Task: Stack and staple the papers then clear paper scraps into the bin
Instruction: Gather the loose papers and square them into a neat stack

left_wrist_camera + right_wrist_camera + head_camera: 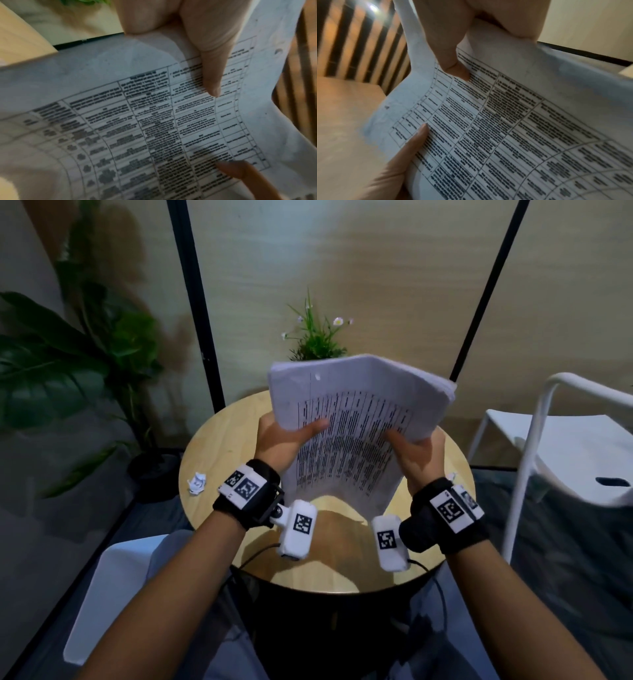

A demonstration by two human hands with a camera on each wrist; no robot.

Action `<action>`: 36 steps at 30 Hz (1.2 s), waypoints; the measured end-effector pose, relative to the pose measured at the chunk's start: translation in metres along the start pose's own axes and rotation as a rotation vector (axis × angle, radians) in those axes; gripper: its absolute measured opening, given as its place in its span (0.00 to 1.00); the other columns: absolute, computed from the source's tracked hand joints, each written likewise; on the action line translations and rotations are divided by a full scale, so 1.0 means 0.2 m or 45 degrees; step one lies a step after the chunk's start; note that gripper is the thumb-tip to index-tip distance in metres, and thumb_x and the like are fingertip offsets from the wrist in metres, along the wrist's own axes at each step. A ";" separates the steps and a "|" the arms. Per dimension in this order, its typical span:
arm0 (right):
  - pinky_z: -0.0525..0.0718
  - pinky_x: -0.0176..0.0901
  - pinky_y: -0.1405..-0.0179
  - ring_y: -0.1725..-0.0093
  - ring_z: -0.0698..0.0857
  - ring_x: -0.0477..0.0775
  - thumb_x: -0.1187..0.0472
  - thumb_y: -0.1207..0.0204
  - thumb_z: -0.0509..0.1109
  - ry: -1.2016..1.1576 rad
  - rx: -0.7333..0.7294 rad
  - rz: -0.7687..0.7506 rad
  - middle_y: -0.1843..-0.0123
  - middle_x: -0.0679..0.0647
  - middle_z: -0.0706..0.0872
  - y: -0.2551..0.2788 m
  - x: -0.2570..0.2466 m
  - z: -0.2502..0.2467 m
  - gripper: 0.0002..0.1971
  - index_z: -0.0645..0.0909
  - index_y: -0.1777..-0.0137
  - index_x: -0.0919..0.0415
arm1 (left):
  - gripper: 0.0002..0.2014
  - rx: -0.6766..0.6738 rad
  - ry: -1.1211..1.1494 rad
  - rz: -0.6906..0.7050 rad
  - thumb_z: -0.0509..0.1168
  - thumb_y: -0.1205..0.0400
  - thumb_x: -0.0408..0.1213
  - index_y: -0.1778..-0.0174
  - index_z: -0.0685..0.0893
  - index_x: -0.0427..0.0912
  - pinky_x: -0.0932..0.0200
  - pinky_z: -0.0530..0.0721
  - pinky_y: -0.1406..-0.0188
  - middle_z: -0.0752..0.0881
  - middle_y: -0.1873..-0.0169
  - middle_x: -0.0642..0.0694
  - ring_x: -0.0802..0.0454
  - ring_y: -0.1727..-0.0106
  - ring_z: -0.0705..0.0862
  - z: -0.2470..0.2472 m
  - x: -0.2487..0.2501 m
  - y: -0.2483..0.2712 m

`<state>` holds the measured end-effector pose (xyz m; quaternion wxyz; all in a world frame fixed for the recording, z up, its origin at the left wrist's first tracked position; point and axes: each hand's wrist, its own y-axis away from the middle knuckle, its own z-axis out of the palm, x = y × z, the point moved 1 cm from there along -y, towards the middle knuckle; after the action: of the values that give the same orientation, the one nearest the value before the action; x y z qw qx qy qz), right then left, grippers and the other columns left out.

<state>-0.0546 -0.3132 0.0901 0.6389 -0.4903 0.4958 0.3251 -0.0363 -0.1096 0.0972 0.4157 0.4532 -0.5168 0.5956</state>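
A thick stack of printed papers (356, 419) stands upright and bent over the round wooden table (219, 446), its lower edge near the tabletop. My left hand (291, 436) grips its left side with the thumb on the printed face. My right hand (411, 446) grips the right side the same way. The left wrist view shows the table-printed sheet (137, 121) with my left thumb (211, 67) pressed on it. From the right wrist, the same sheet (522, 121) appears under my right thumb (452, 56). A crumpled paper scrap (197, 482) lies at the table's left edge.
A small white scrap (452, 476) peeks out beside my right wrist. A small flowering plant (317, 337) stands behind the papers. A white chair (565, 446) is at the right, a large leafy plant (68, 354) at the left, and another white seat (113, 583) at the lower left.
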 end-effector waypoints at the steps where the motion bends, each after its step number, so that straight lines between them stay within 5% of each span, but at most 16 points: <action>1: 0.89 0.51 0.51 0.59 0.87 0.45 0.76 0.29 0.72 0.023 -0.019 0.042 0.56 0.53 0.87 0.02 0.03 0.00 0.11 0.81 0.49 0.66 | 0.11 -0.024 -0.013 -0.028 0.78 0.32 0.34 0.58 0.85 0.49 0.75 0.85 0.64 0.88 0.61 0.54 0.65 0.60 0.86 -0.01 -0.04 0.02; 3: 0.85 0.62 0.42 0.54 0.86 0.53 0.78 0.31 0.72 0.079 -0.071 0.161 0.53 0.57 0.86 0.08 0.11 0.00 0.15 0.79 0.47 0.64 | 0.14 -0.086 -0.096 -0.101 0.79 0.33 0.35 0.54 0.85 0.50 0.72 0.86 0.61 0.88 0.59 0.54 0.63 0.57 0.87 -0.02 -0.14 0.06; 5: 0.84 0.61 0.41 0.51 0.86 0.57 0.77 0.32 0.73 0.083 -0.100 0.222 0.52 0.54 0.86 0.09 0.13 -0.01 0.18 0.78 0.45 0.61 | 0.15 -0.125 -0.130 -0.115 0.79 0.33 0.35 0.54 0.86 0.51 0.67 0.88 0.55 0.88 0.59 0.56 0.64 0.57 0.88 -0.03 -0.16 0.08; 8: 0.84 0.45 0.49 0.47 0.85 0.57 0.75 0.34 0.76 0.012 -0.037 0.071 0.51 0.50 0.85 0.03 0.03 0.00 0.23 0.76 0.47 0.51 | 0.12 -0.072 -0.069 -0.053 0.79 0.33 0.33 0.57 0.86 0.49 0.72 0.87 0.62 0.89 0.60 0.53 0.67 0.63 0.88 -0.04 -0.08 0.01; 11: 0.76 0.24 0.42 0.38 0.78 0.50 0.64 0.37 0.74 0.218 0.095 -0.335 0.37 0.53 0.78 -0.02 -0.15 0.03 0.30 0.71 0.33 0.54 | 0.14 -0.062 -0.032 0.005 0.78 0.32 0.30 0.53 0.86 0.45 0.66 0.89 0.56 0.89 0.57 0.47 0.58 0.58 0.89 -0.03 0.01 -0.03; 14: 0.66 0.44 0.22 0.25 0.70 0.53 0.62 0.35 0.71 0.564 0.110 -0.887 0.26 0.57 0.72 -0.01 -0.36 0.12 0.37 0.66 0.24 0.66 | 0.16 -0.090 0.003 -0.009 0.77 0.32 0.26 0.51 0.86 0.39 0.66 0.89 0.59 0.89 0.59 0.47 0.59 0.61 0.89 -0.03 0.03 -0.04; 16: 0.56 0.60 0.18 0.18 0.61 0.58 0.58 0.34 0.68 0.847 0.009 -1.096 0.19 0.59 0.65 0.03 -0.45 0.22 0.40 0.61 0.20 0.66 | 0.14 -0.079 -0.045 -0.001 0.76 0.32 0.22 0.53 0.85 0.37 0.73 0.85 0.67 0.88 0.64 0.49 0.67 0.68 0.87 -0.02 0.01 -0.04; 19: 0.42 0.66 0.18 0.15 0.52 0.56 0.51 0.28 0.61 1.334 -0.523 -1.070 0.15 0.56 0.56 0.08 -0.45 0.39 0.40 0.52 0.17 0.61 | 0.15 -0.025 -0.213 0.028 0.67 0.26 0.16 0.70 0.78 0.41 0.79 0.74 0.77 0.80 0.74 0.51 0.72 0.80 0.78 -0.01 -0.01 -0.05; 21: 0.38 0.67 0.19 0.15 0.53 0.54 0.51 0.23 0.60 1.534 -0.769 -0.945 0.15 0.54 0.56 0.08 -0.39 0.45 0.37 0.50 0.16 0.59 | 0.17 0.002 -0.238 0.053 0.62 0.21 0.22 0.72 0.74 0.46 0.76 0.73 0.75 0.78 0.77 0.54 0.68 0.79 0.76 -0.01 -0.01 -0.04; 24: 0.45 0.66 0.20 0.17 0.61 0.58 0.53 0.26 0.59 1.400 -0.605 -1.013 0.17 0.56 0.63 0.08 -0.42 0.48 0.37 0.55 0.18 0.63 | 0.17 -0.003 -0.285 0.061 0.59 0.17 0.25 0.69 0.71 0.48 0.59 0.76 0.63 0.77 0.72 0.52 0.55 0.65 0.76 -0.01 0.01 -0.04; 27: 0.38 0.65 0.19 0.16 0.57 0.54 0.53 0.22 0.59 1.604 -0.778 -0.914 0.17 0.54 0.61 0.09 -0.43 0.49 0.36 0.50 0.17 0.60 | 0.13 -0.071 -0.347 0.136 0.59 0.19 0.20 0.65 0.78 0.40 0.52 0.73 0.54 0.81 0.67 0.42 0.48 0.56 0.77 0.01 0.03 -0.02; 30: 0.39 0.68 0.20 0.17 0.59 0.53 0.55 0.23 0.61 1.548 -0.681 -0.875 0.18 0.52 0.63 0.08 -0.44 0.44 0.37 0.51 0.16 0.57 | 0.03 -0.041 -0.295 0.145 0.63 0.21 0.24 0.57 0.80 0.35 0.59 0.75 0.60 0.82 0.63 0.39 0.70 0.69 0.79 0.00 0.04 -0.03; 33: 0.60 0.60 0.23 0.29 0.75 0.56 0.53 0.24 0.62 1.605 -0.664 -0.777 0.31 0.52 0.80 0.05 -0.41 0.31 0.29 0.65 0.22 0.52 | 0.11 -0.060 -0.107 0.100 0.72 0.28 0.19 0.52 0.85 0.31 0.71 0.83 0.62 0.86 0.62 0.45 0.72 0.70 0.84 -0.03 0.01 -0.03; 36: 0.79 0.47 0.52 0.48 0.84 0.60 0.56 0.29 0.66 1.640 -0.546 -0.683 0.51 0.54 0.87 0.00 -0.34 0.10 0.13 0.81 0.45 0.55 | 0.06 -0.171 -0.132 0.061 0.75 0.30 0.26 0.62 0.86 0.39 0.67 0.83 0.61 0.89 0.68 0.51 0.63 0.68 0.85 -0.04 0.01 -0.05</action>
<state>-0.0682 -0.2888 0.1556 0.1681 -0.8032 0.5616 -0.1059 -0.0289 -0.0997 0.1016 0.4035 0.4420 -0.5870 0.5452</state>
